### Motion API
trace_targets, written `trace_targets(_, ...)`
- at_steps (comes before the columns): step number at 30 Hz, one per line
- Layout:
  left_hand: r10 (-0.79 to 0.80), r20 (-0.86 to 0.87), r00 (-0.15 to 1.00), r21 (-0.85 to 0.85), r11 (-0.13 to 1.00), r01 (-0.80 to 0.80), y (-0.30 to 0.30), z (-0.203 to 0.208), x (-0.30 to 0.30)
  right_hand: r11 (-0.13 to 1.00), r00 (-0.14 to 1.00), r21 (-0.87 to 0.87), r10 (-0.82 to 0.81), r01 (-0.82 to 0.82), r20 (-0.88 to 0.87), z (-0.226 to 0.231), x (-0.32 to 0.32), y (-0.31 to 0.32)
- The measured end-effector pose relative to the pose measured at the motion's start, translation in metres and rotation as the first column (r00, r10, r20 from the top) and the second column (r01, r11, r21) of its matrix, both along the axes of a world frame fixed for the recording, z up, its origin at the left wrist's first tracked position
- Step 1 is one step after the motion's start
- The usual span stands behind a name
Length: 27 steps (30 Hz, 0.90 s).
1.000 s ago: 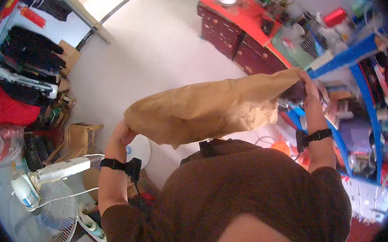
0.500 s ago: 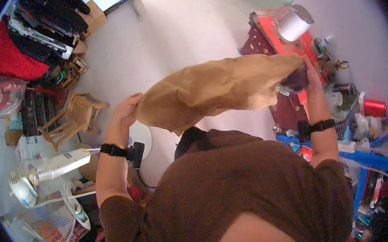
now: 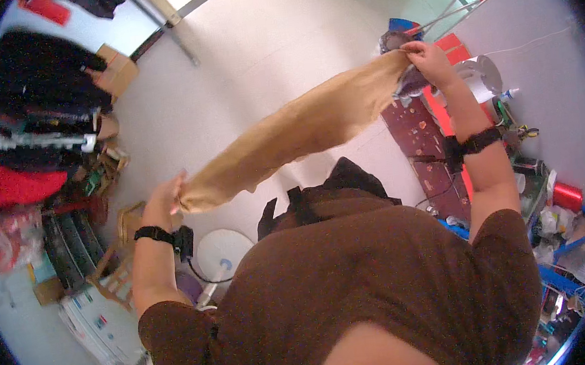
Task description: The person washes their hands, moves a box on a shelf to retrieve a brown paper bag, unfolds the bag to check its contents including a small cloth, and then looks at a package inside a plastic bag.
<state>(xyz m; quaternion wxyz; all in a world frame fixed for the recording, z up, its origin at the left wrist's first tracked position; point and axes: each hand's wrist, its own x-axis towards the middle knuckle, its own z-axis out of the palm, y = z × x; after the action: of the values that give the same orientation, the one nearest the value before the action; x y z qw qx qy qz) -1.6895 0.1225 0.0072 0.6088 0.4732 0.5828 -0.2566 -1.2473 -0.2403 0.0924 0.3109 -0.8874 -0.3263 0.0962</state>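
Well left of the left hand's fingers is a red cloth [image 3: 14, 180]. Below it, a clear bag [image 3: 10, 238] holds something reddish, too blurred to name. Up and left of the same fingers are dark clothes [image 3: 33, 88], with a brown box [image 3: 116, 73] beside them, its inside out of sight. Nearer, to the lower left, stands a wooden chair [image 3: 112, 270]; lower still is a white box [image 3: 102, 326], contents hidden. The left hand [image 3: 164, 198] grasps the left end of a tan fabric [image 3: 295, 133], which stretches through the air between both hands, slanting up to the right. Below the left fingers, slightly right, is a white disc [image 3: 223, 251]. The right hand [image 3: 430, 63] pinches the fabric's upper right corner between thumb and fingers. Below those fingers is a red-topped cabinet [image 3: 416, 135]; just right, a white cylinder [image 3: 478, 81]. Farther right and lower, a red cylinder [image 3: 567, 196] sits amid clutter.
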Motion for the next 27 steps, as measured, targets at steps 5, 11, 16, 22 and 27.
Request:
trace_targets(5,0.307,0.432,0.848,0.068,0.927,-0.37,0.06,-0.028,0.091,0.995,0.997,0.071,-0.076,0.077,-0.016,-0.017,0.102,0.023)
trace_targets(11,0.438,0.805,0.4,-0.03,0.703,-0.71,0.142,-0.007,0.188,0.988,0.993,0.102,-0.11,0.113,-0.037,-0.024,0.223,0.062)
trace_targets(16,0.064,0.907,0.417,0.266,0.681,-0.682,0.175,0.058,0.294,0.943,0.964,0.25,-0.249,0.22,0.09,0.004,0.287,0.096)
trace_targets(22,-0.086,0.639,0.764,0.565,0.726,-0.391,0.248,0.019,0.371,0.979,0.979,-0.104,-0.183,0.174,-0.089,-0.018,0.341,0.129)
trace_targets(27,-0.643,0.397,0.654,0.765,0.626,0.151,0.273,0.021,0.509,0.893,0.896,0.074,-0.44,0.443,-0.06,-0.044,0.44,0.128)
